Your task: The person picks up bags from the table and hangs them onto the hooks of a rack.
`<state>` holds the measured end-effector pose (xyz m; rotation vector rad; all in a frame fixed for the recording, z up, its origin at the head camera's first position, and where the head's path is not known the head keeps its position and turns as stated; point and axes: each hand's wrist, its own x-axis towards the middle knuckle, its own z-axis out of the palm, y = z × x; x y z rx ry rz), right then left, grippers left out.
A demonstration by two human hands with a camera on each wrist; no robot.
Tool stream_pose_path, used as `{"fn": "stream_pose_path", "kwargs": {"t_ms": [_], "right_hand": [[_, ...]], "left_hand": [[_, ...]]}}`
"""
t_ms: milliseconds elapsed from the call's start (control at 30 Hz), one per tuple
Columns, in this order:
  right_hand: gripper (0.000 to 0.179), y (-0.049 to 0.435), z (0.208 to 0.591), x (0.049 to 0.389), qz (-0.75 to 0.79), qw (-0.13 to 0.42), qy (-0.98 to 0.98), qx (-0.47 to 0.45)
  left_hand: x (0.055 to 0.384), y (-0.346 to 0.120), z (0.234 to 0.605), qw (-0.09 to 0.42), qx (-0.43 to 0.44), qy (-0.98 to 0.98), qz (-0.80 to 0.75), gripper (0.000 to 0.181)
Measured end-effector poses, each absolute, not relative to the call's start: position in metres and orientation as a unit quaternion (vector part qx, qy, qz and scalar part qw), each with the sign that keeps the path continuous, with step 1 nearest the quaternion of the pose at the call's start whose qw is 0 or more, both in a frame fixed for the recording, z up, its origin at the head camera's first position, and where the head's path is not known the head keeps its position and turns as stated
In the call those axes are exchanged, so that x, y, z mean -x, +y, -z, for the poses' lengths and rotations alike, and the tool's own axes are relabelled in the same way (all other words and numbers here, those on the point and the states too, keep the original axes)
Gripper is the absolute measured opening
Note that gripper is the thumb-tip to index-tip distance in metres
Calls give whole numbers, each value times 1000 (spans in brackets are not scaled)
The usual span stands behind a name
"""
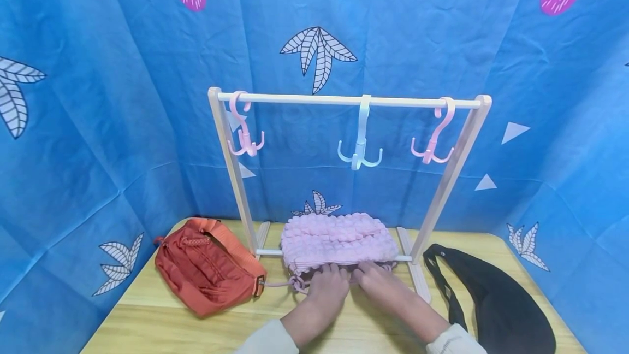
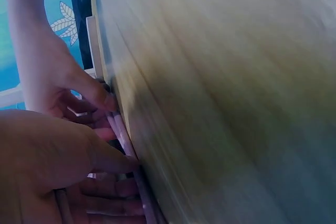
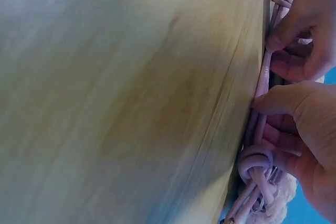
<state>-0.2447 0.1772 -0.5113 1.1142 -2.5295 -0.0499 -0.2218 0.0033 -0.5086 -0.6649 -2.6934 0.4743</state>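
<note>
A pink puffy bag (image 1: 339,234) with bubbly fabric and a zipper lies on the table, over the bottom bar of the rack. At its near edge, my left hand (image 1: 326,288) and right hand (image 1: 377,287) work side by side. Both pinch the bag's pink cord strap (image 3: 261,85) between thumb and fingers, close over the tabletop. Beside my right hand, the right wrist view shows a knot (image 3: 255,162) in the cord. Another stretch of cord (image 1: 277,284) runs left toward the red bag. In the head view my fingertips are partly hidden under the bag's edge.
A wooden rack (image 1: 304,99) stands behind, carrying a pink hook (image 1: 248,143) at left, a blue hook (image 1: 360,149) in the middle and another pink hook (image 1: 432,146) at right. A red bag (image 1: 206,275) lies left, a black bag (image 1: 506,294) right. Blue cloth hangs around the table.
</note>
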Motion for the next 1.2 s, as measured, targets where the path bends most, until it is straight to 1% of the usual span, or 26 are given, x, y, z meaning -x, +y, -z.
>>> {"fn": "stream_pose_path", "kwargs": {"t_ms": [133, 267, 400, 533, 667, 833, 1033, 1200], "right_hand": [[8, 176, 511, 244, 22, 190, -900, -392], [4, 176, 511, 244, 22, 198, -901, -386], [10, 176, 512, 244, 5, 192, -905, -380], [16, 178, 514, 246, -23, 179, -908, -378], [18, 179, 514, 248, -40, 179, -902, -390], [16, 181, 514, 249, -49, 189, -895, -402], [19, 181, 515, 247, -49, 240, -881, -405], [22, 182, 518, 246, -44, 265, -877, -399]], "left_hand": [[222, 2, 507, 150, 242, -944, -167, 12], [221, 0, 506, 158, 254, -939, -169, 9], [220, -2, 507, 183, 260, -933, -168, 7], [219, -5, 509, 221, 266, -923, -171, 8], [220, -8, 512, 241, 272, -915, -178, 10], [219, -11, 513, 238, 273, -917, -166, 8], [219, -12, 513, 234, 271, -921, -158, 11], [217, -13, 508, 205, 274, -927, -153, 9]]}}
